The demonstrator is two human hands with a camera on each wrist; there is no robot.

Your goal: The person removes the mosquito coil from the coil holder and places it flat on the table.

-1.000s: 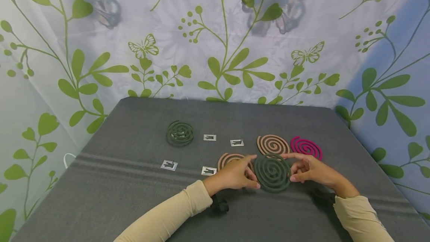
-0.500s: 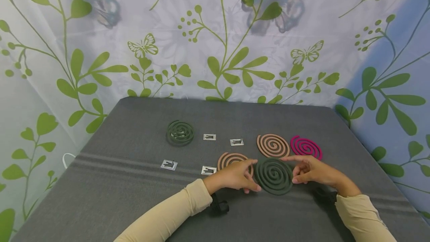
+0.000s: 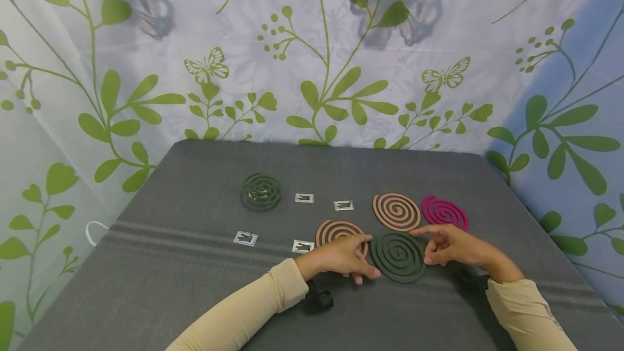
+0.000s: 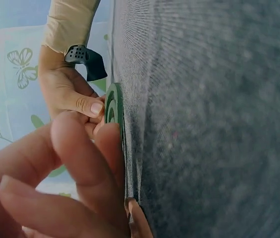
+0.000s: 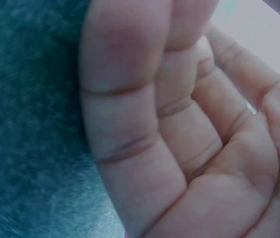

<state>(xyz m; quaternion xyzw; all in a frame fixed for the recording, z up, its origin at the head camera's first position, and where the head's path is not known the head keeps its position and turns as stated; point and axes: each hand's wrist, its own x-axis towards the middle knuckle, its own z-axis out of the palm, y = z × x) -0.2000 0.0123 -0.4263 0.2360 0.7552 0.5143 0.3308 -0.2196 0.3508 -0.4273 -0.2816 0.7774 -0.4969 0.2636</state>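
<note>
A dark green spiral mosquito coil (image 3: 397,256) lies on the grey table between both hands. My right hand (image 3: 455,245) holds its right rim, index fingertip at the far edge and thumb at the side. My left hand (image 3: 341,256) is beside the left rim, thumb and index spread with a slight gap to the coil. In the left wrist view, the green coil (image 4: 113,104) stands edge-on, low along the cloth, by the right thumb. The right wrist view shows mostly the curled fingers (image 5: 125,109). Under my left hand, a tan coil (image 3: 336,226) is partly hidden.
Behind the green coil lie another tan coil (image 3: 396,212) and a pink coil (image 3: 444,212). Farther left, a second green coil (image 3: 261,191) rests over a metal piece. Several small metal coil stands, one at the front left (image 3: 245,238), are spread on the grey cloth (image 3: 161,275).
The green coil has come down from a tilted, lifted position and now lies flat, slightly nearer me. My left fingers have eased off its rim; the right hand has shifted slightly right.
</note>
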